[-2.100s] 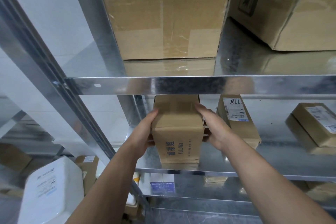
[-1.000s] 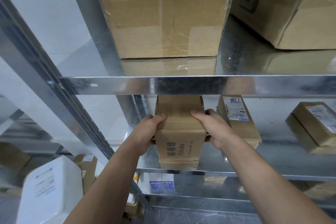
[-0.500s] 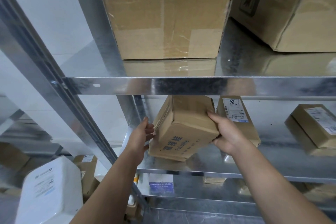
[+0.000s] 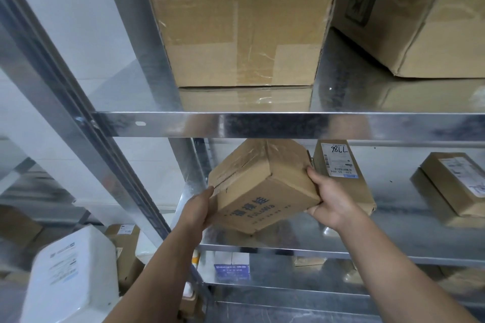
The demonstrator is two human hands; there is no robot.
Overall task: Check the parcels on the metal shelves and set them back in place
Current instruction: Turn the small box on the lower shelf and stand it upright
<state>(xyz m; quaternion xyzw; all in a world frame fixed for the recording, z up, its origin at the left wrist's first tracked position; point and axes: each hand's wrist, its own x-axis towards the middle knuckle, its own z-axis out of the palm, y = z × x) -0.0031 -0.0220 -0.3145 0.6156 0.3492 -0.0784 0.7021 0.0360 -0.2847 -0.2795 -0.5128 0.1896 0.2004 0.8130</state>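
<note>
Cardboard parcel point(image 4: 262, 186), boxy, taped, tilted, firmly in left grip point(image 4: 202, 207) and right grip point(image 4: 330, 196).

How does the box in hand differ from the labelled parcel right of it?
The blue-printed box is tilted, gripped by left hand and right hand; the labelled parcel stands on the shelf. The box shows blue print; the parcel a white label marked 98LL. Both are brown cardboard.
</note>
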